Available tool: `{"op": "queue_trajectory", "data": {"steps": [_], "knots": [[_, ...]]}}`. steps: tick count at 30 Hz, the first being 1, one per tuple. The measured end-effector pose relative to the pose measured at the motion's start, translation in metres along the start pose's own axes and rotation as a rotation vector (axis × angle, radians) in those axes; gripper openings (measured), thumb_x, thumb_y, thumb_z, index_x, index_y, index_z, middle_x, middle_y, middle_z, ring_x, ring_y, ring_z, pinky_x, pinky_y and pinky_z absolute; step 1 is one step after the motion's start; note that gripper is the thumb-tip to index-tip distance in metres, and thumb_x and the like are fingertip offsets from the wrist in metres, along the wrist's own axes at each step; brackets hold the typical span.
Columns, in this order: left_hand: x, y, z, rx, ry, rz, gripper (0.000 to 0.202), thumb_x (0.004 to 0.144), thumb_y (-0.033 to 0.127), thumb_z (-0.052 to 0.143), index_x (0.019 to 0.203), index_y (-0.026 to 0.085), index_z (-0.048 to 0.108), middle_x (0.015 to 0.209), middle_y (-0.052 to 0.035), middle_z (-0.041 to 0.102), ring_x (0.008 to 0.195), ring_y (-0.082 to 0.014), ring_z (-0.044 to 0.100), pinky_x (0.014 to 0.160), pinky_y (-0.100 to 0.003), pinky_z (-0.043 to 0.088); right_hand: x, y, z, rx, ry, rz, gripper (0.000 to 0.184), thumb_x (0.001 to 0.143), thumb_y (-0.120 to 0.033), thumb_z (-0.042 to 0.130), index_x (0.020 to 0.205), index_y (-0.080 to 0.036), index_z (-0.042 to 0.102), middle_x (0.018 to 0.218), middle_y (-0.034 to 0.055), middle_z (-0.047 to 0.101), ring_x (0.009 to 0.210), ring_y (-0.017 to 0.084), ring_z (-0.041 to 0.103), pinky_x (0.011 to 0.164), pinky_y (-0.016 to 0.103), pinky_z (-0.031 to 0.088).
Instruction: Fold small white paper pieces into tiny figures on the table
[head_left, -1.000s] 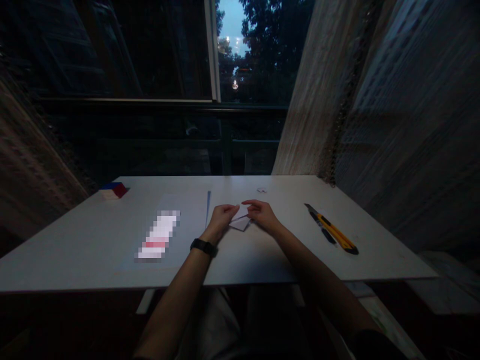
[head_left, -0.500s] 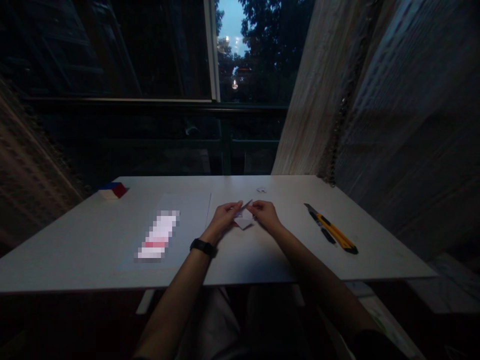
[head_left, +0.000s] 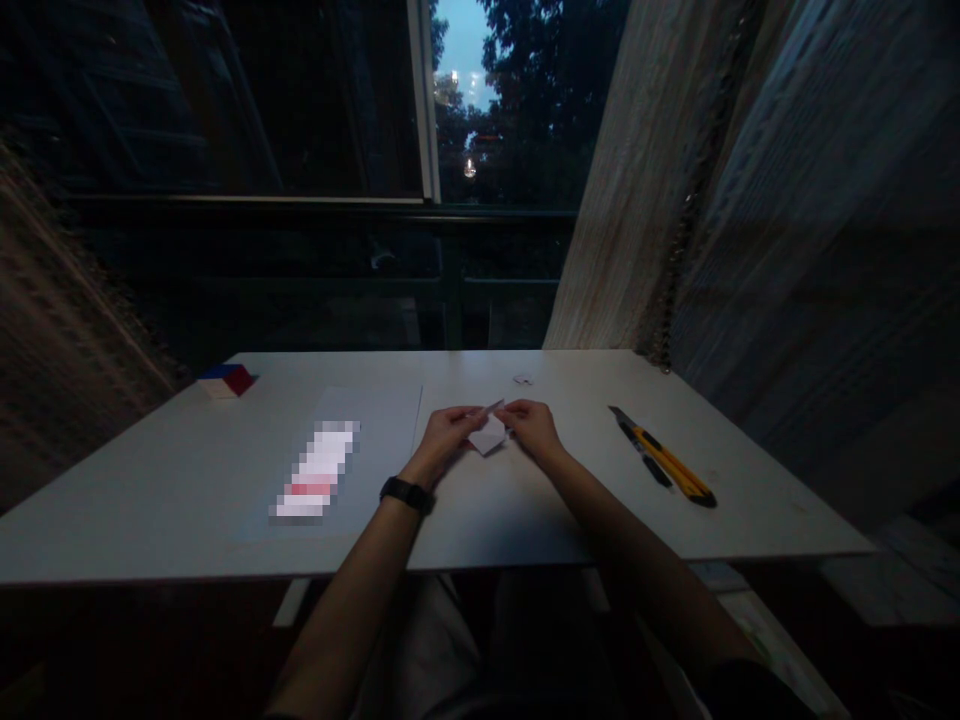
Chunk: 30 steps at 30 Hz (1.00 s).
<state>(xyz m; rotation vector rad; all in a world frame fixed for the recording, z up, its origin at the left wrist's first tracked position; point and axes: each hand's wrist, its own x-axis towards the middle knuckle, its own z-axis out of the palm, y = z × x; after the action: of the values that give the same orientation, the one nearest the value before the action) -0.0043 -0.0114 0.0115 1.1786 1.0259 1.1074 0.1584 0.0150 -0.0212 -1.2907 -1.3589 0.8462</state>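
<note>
Between my hands is a small folded piece of white paper [head_left: 488, 436], held just over the white table [head_left: 480, 520]. My left hand [head_left: 448, 436] grips its left side with the thumb on top. The fingers of my right hand [head_left: 531, 426] pinch its upper right edge. One flap of the paper stands up near my fingertips, and a pointed part faces toward me. A bit of red shows under the left side; what it is, I cannot make out. Both sets of fingertips partly cover the paper.
A yellow and black utility knife [head_left: 671, 465] and a dark pen [head_left: 651, 462] lie at the right. At the left are a sheet of paper [head_left: 390, 420], a pixelated bright screen [head_left: 315, 470] and a puzzle cube [head_left: 227, 380]. A small white scrap [head_left: 523, 380] lies beyond my hands.
The paper's front part looks flatter and shows one smoother white face. My fingers have shifted slightly on it, while both hands stay in nearly the same place.
</note>
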Motion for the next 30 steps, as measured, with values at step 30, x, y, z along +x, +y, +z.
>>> {"op": "queue_trajectory", "data": {"steps": [30], "knots": [[0.004,-0.005,-0.004,-0.192,-0.026,0.053,0.033,0.054,0.021,0.075,0.085,0.01,0.068,0.077,-0.006,0.067,0.066,-0.0131,0.058,0.062,-0.024,0.044,-0.013,-0.026,-0.004,0.48,-0.331,0.182,0.027,0.054,-0.034,0.075,0.069,-0.015,0.063,0.066,-0.0008,0.06,0.063,0.011,0.053,0.057,0.024,0.041]]}}
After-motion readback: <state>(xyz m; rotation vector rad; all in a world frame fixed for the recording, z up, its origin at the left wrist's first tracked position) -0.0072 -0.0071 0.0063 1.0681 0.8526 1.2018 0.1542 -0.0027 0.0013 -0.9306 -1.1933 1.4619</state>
